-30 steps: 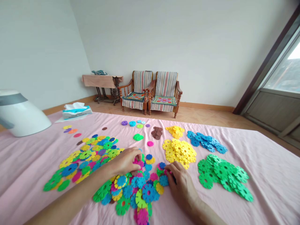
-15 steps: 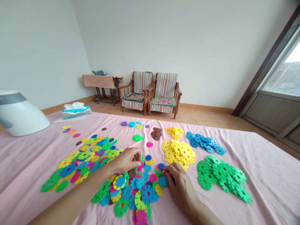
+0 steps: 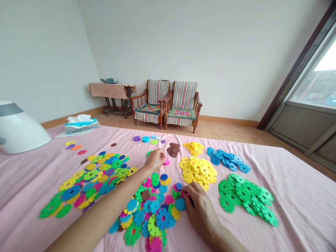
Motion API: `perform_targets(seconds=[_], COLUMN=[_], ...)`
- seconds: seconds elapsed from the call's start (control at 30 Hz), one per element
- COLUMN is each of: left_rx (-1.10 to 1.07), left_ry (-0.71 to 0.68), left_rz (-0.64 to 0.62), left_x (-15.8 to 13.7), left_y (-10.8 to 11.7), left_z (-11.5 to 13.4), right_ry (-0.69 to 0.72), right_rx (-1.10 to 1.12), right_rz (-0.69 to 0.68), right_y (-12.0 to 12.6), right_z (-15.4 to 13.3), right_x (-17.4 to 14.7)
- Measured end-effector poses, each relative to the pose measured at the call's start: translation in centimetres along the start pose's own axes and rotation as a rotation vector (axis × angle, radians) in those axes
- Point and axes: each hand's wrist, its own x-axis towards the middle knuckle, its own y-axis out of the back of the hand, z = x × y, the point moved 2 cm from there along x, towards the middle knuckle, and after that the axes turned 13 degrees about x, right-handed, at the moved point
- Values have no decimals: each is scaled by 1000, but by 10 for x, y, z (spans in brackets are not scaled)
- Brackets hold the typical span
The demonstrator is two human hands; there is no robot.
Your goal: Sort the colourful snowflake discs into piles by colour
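Note:
My left hand (image 3: 155, 159) is closed in a pinch at a small pink notched plastic disc (image 3: 166, 161), beyond the mixed pile; its fingertips partly cover the disc. My right hand (image 3: 201, 203) rests at the right edge of the mixed pile of notched discs (image 3: 147, 206), fingers curled; something dark shows between them, but I cannot make out what. Beside its fingertips lie a dark blue disc (image 3: 179, 186) and a light blue disc (image 3: 180, 203). Yellow discs (image 3: 201, 173) are heaped just beyond my right hand. A green disc group (image 3: 149, 153) is partly hidden behind my left hand.
Green discs (image 3: 246, 196), blue discs (image 3: 228, 160) and brown discs (image 3: 173, 149) lie in separate heaps on the pink cloth (image 3: 294, 182). A tissue pack (image 3: 82, 125) and a white kettle-like vessel (image 3: 21, 129) stand at left. Two wooden armchairs (image 3: 181, 101) are beyond the table.
My left hand has moved forward and right, from above the mixed pile to the small pink disc. My right hand has stayed at the pile's right edge. The view has shifted slightly.

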Motion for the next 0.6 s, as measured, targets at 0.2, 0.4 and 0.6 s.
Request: perform_targets(seconds=[0.2,0.4,0.6], left_rx=[26,1,-53], left_ry=[-58,-102,-47], left_rz=[7,-34,-3], left_x=[-24,-60,-74], left_y=[23,53,63], left_z=[-13,-29,-41], right_ry=[48,85,118], right_rx=[10,3,173], right_rz=[39,-42,-134], right_y=[3,3,0], right_z=[-6,-15,-23], right_x=[1,-2,-7])
